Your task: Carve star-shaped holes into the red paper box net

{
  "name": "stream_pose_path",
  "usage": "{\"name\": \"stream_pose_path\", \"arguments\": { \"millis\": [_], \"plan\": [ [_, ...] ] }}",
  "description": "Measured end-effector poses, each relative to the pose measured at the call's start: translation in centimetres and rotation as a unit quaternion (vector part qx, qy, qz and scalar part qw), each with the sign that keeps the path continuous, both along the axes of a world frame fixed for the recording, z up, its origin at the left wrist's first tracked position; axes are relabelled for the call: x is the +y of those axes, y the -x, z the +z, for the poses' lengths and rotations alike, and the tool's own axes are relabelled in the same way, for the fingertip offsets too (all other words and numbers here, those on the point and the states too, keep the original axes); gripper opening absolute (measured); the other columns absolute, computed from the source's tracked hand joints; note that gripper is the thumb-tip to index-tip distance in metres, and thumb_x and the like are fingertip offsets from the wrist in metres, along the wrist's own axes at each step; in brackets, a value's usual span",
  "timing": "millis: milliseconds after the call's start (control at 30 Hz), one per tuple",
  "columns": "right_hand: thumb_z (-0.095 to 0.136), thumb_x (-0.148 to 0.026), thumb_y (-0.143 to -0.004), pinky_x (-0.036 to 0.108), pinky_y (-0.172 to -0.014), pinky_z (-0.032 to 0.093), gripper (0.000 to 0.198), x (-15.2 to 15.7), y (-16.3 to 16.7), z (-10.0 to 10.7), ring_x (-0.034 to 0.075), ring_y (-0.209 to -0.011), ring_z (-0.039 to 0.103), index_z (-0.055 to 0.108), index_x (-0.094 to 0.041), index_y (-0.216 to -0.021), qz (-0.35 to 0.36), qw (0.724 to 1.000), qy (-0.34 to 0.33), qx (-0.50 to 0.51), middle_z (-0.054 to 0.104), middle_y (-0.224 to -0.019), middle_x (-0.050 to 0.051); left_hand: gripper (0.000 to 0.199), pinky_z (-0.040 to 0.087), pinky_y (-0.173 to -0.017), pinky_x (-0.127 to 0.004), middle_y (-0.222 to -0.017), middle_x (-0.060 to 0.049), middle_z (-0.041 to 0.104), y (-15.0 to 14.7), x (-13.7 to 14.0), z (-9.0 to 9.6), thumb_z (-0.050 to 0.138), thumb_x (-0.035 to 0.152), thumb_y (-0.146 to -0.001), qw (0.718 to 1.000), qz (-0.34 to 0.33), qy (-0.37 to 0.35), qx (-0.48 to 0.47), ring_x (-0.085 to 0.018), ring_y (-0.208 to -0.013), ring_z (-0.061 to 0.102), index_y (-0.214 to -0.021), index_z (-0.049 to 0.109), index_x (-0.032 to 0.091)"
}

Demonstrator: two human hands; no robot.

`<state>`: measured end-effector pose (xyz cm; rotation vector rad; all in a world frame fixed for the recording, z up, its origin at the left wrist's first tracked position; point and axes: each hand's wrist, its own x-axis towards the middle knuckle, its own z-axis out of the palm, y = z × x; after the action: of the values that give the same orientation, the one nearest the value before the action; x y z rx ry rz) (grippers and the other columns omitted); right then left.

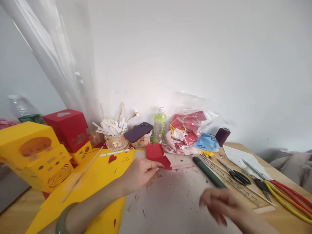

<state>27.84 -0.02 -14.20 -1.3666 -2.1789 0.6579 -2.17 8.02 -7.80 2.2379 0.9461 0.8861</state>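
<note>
My left hand (140, 174), with a green bangle (62, 218) at the wrist, has its fingers closed on the edge of a small folded red paper piece (156, 152) at the middle of the grey work board (168, 201). Loosely curled, slightly blurred and with fingers apart, my right hand (220, 205) hovers over the board's right side, holding nothing visible. Just beyond it lies a dark green tube-like tool (209, 172). Small red scraps are scattered over the board.
Yellow sheets (97, 182), a yellow box (34, 156) and a red box (67, 130) occupy the left. Scissors (240, 177), a clear ruler (234, 182) and red-and-yellow-handled scissors (280, 191) lie right. Behind stand a phone (138, 132), a bottle (159, 125) and a scrap bag (186, 133).
</note>
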Motion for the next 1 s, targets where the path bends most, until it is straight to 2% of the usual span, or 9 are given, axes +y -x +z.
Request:
{"name": "stream_pose_path", "arguments": {
  "millis": [33,67,100,200,267,400,533,733,1000],
  "plan": [
    [0.033,-0.037,-0.096,0.023,-0.048,0.049,0.035,1.0,0.7,2.5,0.014,-0.056,0.062,0.063,-0.019,-0.098,-0.071,0.997,0.002,0.024,0.061,-0.063,0.000,0.029,0.052,-0.077,-0.029,-0.099,-0.008,0.072,0.3,-0.2,0.8,0.045,0.023,-0.088,0.998,0.015,0.041,-0.035,-0.022,-0.090,0.067,-0.097,0.071,0.015],
    [0.040,-0.040,-0.093,0.024,-0.049,0.050,0.030,1.7,1.6,4.8,0.015,-0.059,0.063,0.063,-0.020,-0.096,-0.159,0.984,-0.064,0.051,0.063,-0.068,0.001,0.029,0.052,-0.073,-0.028,-0.095,-0.007,0.072,0.5,-0.3,1.5,0.046,0.027,-0.087,0.994,0.022,0.082,-0.068,-0.022,-0.087,0.067,-0.094,0.071,0.014],
    [0.048,-0.040,-0.089,0.026,-0.052,0.051,0.024,2.0,2.6,6.8,0.017,-0.065,0.064,0.062,-0.022,-0.097,-0.196,0.967,-0.145,0.067,0.066,-0.079,0.003,0.029,0.052,-0.070,-0.027,-0.092,-0.007,0.072,0.6,-0.4,2.1,0.049,0.031,-0.085,0.987,0.025,0.123,-0.099,-0.022,-0.084,0.068,-0.092,0.072,0.014],
    [0.057,-0.025,-0.084,0.036,-0.078,0.051,0.019,2.0,5.9,10.9,0.022,-0.093,0.062,0.060,-0.024,-0.103,-0.138,0.909,-0.392,0.032,0.065,-0.099,0.006,0.031,0.051,-0.063,-0.026,-0.085,-0.006,0.072,0.7,-0.9,3.1,0.059,0.039,-0.077,0.956,0.020,0.229,-0.181,-0.021,-0.075,0.067,-0.091,0.072,0.014],
    [0.058,-0.016,-0.082,0.040,-0.087,0.046,0.032,1.8,7.5,12.1,0.023,-0.102,0.057,0.054,-0.023,-0.113,-0.082,0.873,-0.480,-0.007,0.062,-0.108,0.009,0.032,0.049,-0.061,-0.024,-0.082,-0.005,0.072,0.8,-1.2,3.5,0.066,0.041,-0.071,0.932,0.012,0.286,-0.223,-0.018,-0.070,0.066,-0.088,0.072,0.015],
    [0.057,-0.024,-0.085,0.042,-0.090,0.046,0.043,2.4,8.9,12.8,0.026,-0.112,0.054,0.044,-0.023,-0.125,-0.047,0.909,-0.414,-0.024,0.058,-0.122,0.012,0.029,0.047,-0.060,-0.022,-0.076,-0.005,0.071,1.1,-1.8,4.1,0.074,0.037,-0.062,0.886,-0.022,0.373,-0.274,-0.015,-0.064,0.064,-0.080,0.072,0.015],
    [0.054,-0.028,-0.086,0.034,-0.076,0.054,0.037,2.5,9.0,12.7,0.021,-0.095,0.063,0.046,-0.027,-0.123,-0.065,0.949,-0.310,-0.007,0.065,-0.112,0.006,0.024,0.046,-0.058,-0.020,-0.074,-0.005,0.070,1.3,-1.9,4.6,0.075,0.029,-0.061,0.856,-0.057,0.416,-0.302,-0.013,-0.061,0.063,-0.078,0.070,0.013],
    [0.056,-0.026,-0.084,0.032,-0.070,0.054,0.034,1.1,9.8,12.8,0.019,-0.083,0.064,0.054,-0.028,-0.118,-0.059,0.952,-0.301,0.002,0.068,-0.102,0.004,0.041,0.049,-0.063,-0.024,-0.092,-0.009,0.070,1.2,-2.0,4.8,0.073,0.023,-0.059,0.825,-0.154,0.433,-0.329,-0.018,-0.073,0.066,-0.098,0.067,0.013],
    [0.059,-0.023,-0.083,0.027,-0.073,0.054,0.037,0.3,10.0,12.6,0.017,-0.089,0.064,0.051,-0.032,-0.118,-0.006,0.956,-0.292,0.024,0.067,-0.104,0.001,0.028,0.051,-0.067,-0.023,-0.086,-0.006,0.071,1.1,-2.8,5.1,0.071,0.017,-0.067,0.806,-0.173,0.445,-0.350,-0.015,-0.070,0.066,-0.095,0.067,0.013]
  ]
}}
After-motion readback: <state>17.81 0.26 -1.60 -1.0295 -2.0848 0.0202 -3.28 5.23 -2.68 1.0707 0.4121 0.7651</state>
